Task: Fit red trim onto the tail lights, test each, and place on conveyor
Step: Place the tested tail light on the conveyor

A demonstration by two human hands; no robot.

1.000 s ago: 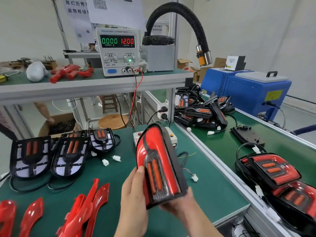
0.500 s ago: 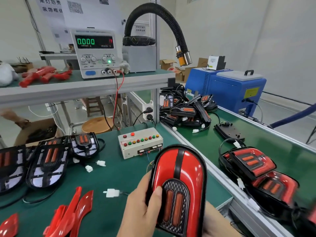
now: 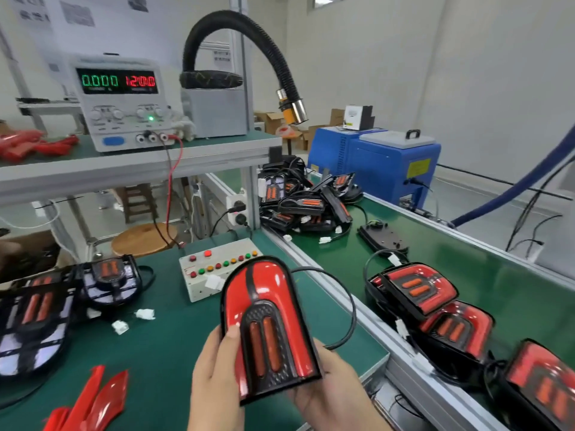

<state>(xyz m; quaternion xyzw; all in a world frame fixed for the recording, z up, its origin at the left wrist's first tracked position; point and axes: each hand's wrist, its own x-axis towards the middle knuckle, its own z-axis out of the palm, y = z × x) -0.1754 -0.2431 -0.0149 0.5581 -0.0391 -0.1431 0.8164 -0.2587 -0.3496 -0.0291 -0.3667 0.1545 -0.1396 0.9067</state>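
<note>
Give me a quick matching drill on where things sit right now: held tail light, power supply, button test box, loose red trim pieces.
Things:
1. Held tail light
2. Power supply
3. Button test box
4. Loose red trim pieces

Places:
A. On the upper shelf, display lit
B. Lying on the green bench mat, near left
C. Between the left hand and right hand, above the bench
D. On the bench beside the conveyor edge

Pairs: 1-C, 2-A, 3-D, 4-B
</note>
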